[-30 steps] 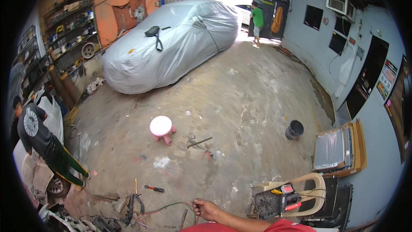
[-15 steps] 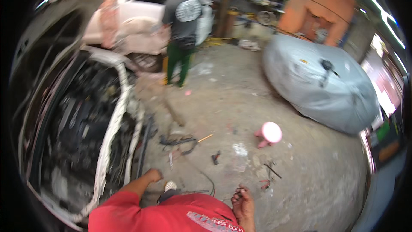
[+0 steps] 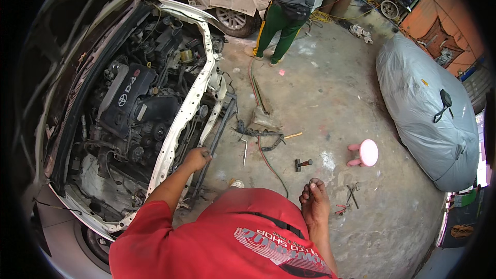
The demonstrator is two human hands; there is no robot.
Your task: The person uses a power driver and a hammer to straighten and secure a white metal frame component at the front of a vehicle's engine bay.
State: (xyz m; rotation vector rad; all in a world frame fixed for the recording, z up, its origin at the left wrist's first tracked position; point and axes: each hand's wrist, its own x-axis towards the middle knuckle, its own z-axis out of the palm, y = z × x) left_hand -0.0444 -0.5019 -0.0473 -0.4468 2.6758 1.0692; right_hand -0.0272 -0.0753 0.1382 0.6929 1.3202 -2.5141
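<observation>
My left hand (image 3: 197, 159) is closed, its fingers curled down beside the dark metal bar (image 3: 223, 121) along the car's front end. Whether it grips the bar or something small, I cannot make out. Just inboard runs the white front frame (image 3: 178, 116), with the exposed engine (image 3: 126, 98) behind it under the raised hood (image 3: 62, 36). My right hand (image 3: 316, 201) is held up beside my red shirt, fingers bent in toward the thumb; anything between them is too small to name. A short-handled hammer (image 3: 303, 165) lies on the floor beyond it.
Right of centre stands a pink stool (image 3: 368, 152), with red-handled pliers (image 3: 341, 208) and a dark rod (image 3: 353, 197) nearer me. A hose (image 3: 266, 160) crosses the concrete. Another person (image 3: 289, 10) stands beyond, near a paper-masked car. A grey-covered vehicle (image 3: 423, 108) fills the right.
The view has swung left and steadied, so the engine bay and floor things sit further right. My left hand still lies by the car's front; my right hand stays raised with bent fingers.
</observation>
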